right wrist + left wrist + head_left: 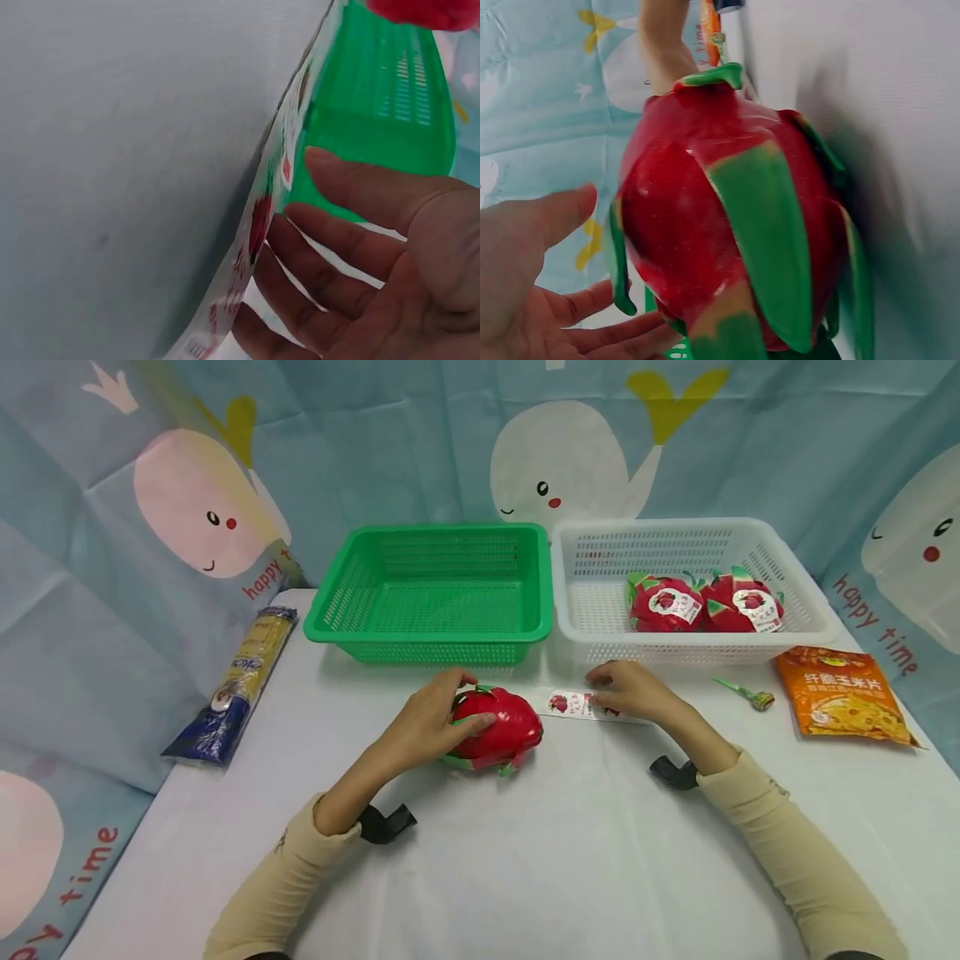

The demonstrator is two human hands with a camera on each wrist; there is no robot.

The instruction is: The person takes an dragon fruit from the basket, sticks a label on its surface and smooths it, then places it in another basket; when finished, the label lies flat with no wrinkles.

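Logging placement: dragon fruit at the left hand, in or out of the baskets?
Out: head view shows the dragon fruit by the left hand, in front of the green basket.

Curtained tabletop set-up, rm type unclear.
Whale-print curtain (420,452) w/ "happy time" lettering along back, L & R edges of white table (540,877); green basket (427,637), white basket (697,639) nr back edge.

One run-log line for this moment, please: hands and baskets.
left hand: at dragon fruit | right hand: at label strip | white basket: two labelled dragon fruits | green basket: beside white basket
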